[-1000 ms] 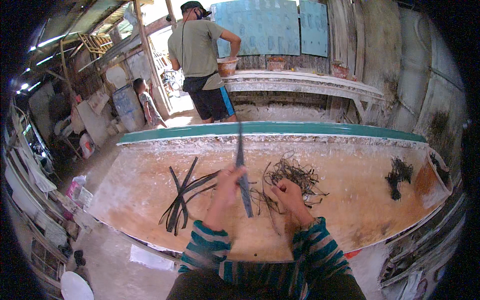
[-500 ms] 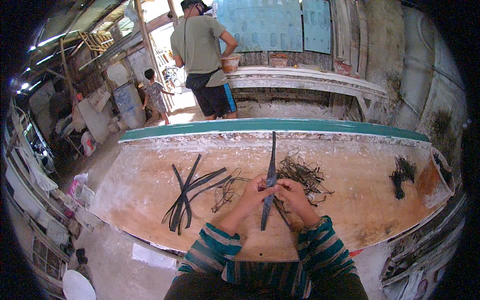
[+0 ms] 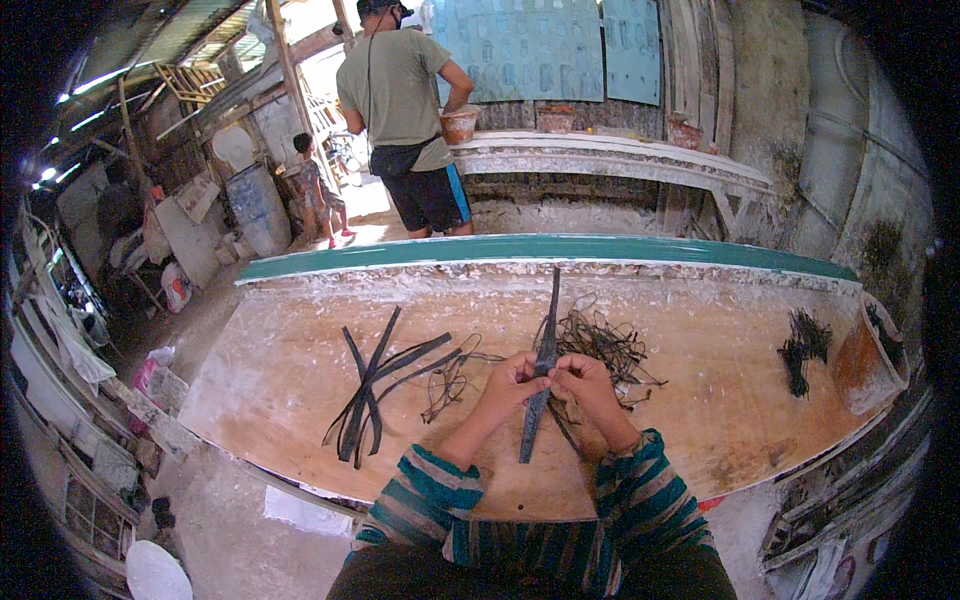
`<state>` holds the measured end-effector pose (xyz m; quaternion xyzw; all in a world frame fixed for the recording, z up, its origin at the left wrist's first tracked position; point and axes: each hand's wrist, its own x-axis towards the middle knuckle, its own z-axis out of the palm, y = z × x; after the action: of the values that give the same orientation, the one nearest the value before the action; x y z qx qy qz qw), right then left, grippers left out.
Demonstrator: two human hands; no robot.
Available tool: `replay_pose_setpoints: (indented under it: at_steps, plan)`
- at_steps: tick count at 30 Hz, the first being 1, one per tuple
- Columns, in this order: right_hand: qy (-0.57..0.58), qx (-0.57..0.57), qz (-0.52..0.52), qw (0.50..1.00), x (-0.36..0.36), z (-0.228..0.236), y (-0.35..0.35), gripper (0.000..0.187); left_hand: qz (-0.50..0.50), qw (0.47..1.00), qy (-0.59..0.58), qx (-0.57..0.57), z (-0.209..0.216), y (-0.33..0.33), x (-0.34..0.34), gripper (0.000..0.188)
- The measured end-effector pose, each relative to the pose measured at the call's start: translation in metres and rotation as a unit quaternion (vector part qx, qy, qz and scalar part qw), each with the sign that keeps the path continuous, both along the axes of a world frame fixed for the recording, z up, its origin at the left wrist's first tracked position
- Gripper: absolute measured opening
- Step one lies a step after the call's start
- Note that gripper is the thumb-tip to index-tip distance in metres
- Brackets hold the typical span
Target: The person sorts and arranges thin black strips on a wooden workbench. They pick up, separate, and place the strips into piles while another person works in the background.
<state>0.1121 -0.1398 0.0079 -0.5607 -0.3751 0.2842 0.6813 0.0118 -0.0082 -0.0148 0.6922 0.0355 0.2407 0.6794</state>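
Note:
A dark, flat strap-like strip (image 3: pixel 536 425), wider in its middle and tapering to the far end, is pinched between the fingers of my left hand (image 3: pixel 514 382). My right hand (image 3: pixel 588 388) closes on the strip's middle too, its fingertips meeting those of the left. Another thin dark strip (image 3: pixel 566 428) hangs below the right fingers; whether it is joined to the first I cannot tell. To the left, several black strips (image 3: pixel 372 378) lie crossed in a pile. Thin black cords lie in a small loose tangle (image 3: pixel 447 385) nearby, and a bigger tangle (image 3: pixel 612 350) lies beyond my right hand.
The wooden table (image 3: pixel 270 400) has a green strip (image 3: pixel 560 250) along its far edge. At its right end stand a dark bundle (image 3: pixel 803 350) and an orange bucket (image 3: pixel 866 365). Beyond, a person (image 3: pixel 398 100) stands by a bench (image 3: pixel 610 153); a smaller person (image 3: pixel 320 190) is farther left.
The strip's far end has tipped slightly to the right while both hands keep their pinch on it. The smaller person in the background has moved and turned; the standing person barely shifts.

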Motion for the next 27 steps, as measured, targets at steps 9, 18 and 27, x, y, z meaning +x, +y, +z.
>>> replay_pose_setpoints:
  at_steps: [9, 18, 27]
  plan:
    - [-0.136, -0.018, -0.073, 0.988, 0.000, -0.007, -0.001, 0.008, 0.058, 0.993, 0.087, 0.053, 0.024, -0.010, -0.011, 0.008]
    - [-0.181, -0.035, -0.095, 0.978, -0.012, 0.008, -0.004, 0.008, 0.114, 0.966, 0.042, 0.227, 0.016, -0.007, -0.007, 0.010]
    - [-0.245, -0.037, -0.128, 0.960, -0.016, 0.009, -0.004, 0.013, 0.043, 0.982, 0.050, 0.176, 0.017, -0.008, -0.011, 0.016]
